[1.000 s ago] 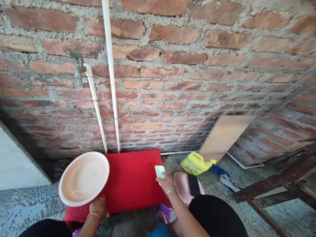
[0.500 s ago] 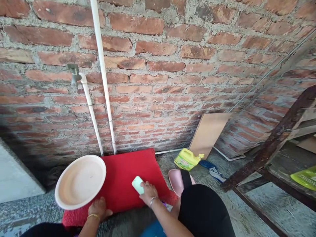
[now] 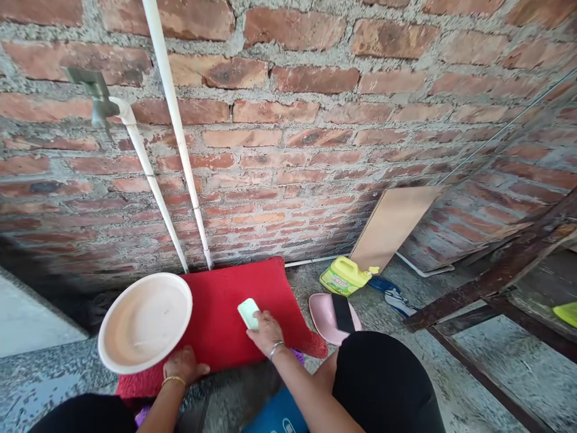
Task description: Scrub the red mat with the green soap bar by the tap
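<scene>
A red mat [image 3: 225, 300] with a shaggy border lies spread out in front of me, below the brick wall. My right hand [image 3: 265, 331] is closed around the near end of a pale green bar of soap [image 3: 248, 313], which rests on the mat's middle. My left hand [image 3: 183, 364] presses down on the mat's near edge, thumb spread out sideways, holding nothing. Beside it, a cream-white basin [image 3: 148, 322] stands on the mat's left part, tilted in view. A bracelet circles each wrist.
A pink dustpan-like scoop [image 3: 322, 319] with a black strip lies right of the mat, near a yellow-green jug [image 3: 345, 276]. A board [image 3: 396, 225] leans on the wall by blue-white slippers [image 3: 396, 300]. A tap [image 3: 97, 99] and white pipes [image 3: 174, 114] are at left; a wooden frame [image 3: 487, 282] at right.
The view has shifted closer and lower. My right hand with the soap has moved slightly up and left on the mat. My left hand stays at the mat's near edge.
</scene>
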A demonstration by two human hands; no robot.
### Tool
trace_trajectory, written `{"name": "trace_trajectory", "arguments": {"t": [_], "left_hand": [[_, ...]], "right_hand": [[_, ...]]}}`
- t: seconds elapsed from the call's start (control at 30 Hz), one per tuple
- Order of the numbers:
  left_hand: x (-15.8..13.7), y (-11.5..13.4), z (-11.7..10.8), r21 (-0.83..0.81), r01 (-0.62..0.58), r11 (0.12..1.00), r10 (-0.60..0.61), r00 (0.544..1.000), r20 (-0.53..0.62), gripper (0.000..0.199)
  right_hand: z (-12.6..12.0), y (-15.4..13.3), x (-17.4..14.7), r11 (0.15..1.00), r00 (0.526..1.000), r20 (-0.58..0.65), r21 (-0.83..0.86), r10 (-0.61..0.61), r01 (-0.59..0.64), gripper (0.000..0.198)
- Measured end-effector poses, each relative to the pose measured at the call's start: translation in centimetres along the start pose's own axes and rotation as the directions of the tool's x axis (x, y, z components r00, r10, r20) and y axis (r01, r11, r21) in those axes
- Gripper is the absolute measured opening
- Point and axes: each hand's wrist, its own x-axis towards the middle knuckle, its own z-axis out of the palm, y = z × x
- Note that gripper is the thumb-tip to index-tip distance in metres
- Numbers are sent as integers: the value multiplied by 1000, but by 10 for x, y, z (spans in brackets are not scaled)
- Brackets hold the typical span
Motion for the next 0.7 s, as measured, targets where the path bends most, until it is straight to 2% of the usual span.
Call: {"name": "trace_trajectory", "arguments": {"t": [0.07, 0.13, 0.2, 0.27, 0.33, 0.43, 0.5, 0.57, 0.63, 0.7], "left_hand": [[1, 0, 2, 1, 0, 1000, 0, 1000, -9, 58], [1, 0, 3, 2, 8, 1000, -8, 1000, -6, 59], [1, 1, 2, 5, 16, 1000, -16, 1000, -2, 59], [1, 2, 0, 9, 21, 1000, -21, 1000, 3, 59], [0, 4, -3, 18, 29, 999, -29, 1000, 7, 58], [-1, 5, -5, 26, 41, 999, -42, 999, 14, 57], [0, 5, -5, 18, 41, 999, -41, 999, 19, 58], [2, 4, -3, 7, 37, 999, -37, 999, 25, 57], [4, 2, -1, -1, 30, 1000, -30, 999, 30, 57], [7, 1, 1, -2, 23, 1000, -23, 999, 31, 59]], "right_hand": [[11, -27, 4, 987, 986, 65, -37, -153, 155, 44], [18, -43, 9, 967, 963, 118, -51, -242, 250, 45], [20, -46, 15, 958, 953, 138, -52, -271, 280, 45], [15, -34, 22, 964, 959, 134, -56, -251, 261, 46], [4, -8, 30, 981, 979, 107, -78, -171, 180, 47], [-17, 47, 37, 995, 997, 43, -79, 60, -57, 48], [-29, 85, 40, 967, 967, 9, -6, 254, -254, 49], [-35, 117, 42, 895, 903, -8, 135, 431, -426, 49], [-37, 139, 47, 821, 849, -16, 264, 528, -506, 46], [-35, 149, 52, 800, 841, -34, 331, 540, -500, 43]]}}
